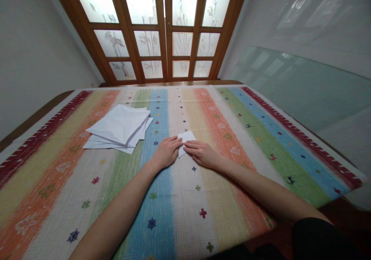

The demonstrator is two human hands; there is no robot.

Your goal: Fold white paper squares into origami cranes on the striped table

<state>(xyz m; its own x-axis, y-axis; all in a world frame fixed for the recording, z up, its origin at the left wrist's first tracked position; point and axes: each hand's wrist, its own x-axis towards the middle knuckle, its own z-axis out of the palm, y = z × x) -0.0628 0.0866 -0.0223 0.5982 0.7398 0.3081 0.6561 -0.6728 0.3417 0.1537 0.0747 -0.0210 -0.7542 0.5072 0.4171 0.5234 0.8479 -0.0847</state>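
A small folded piece of white paper (187,137) lies on the striped tablecloth (203,198) near the table's middle. My left hand (167,152) rests on its left part, fingers laid flat and pressing down on it. My right hand (203,154) lies just to the right, fingers stretched toward the left and fingertips pressing the paper's lower edge. Most of the paper is hidden under the two hands.
A loose stack of white paper sheets (120,128) lies to the left, farther back. A wooden door with frosted glass panes (162,31) stands beyond the table's far edge. A glass panel (304,86) leans on the right wall.
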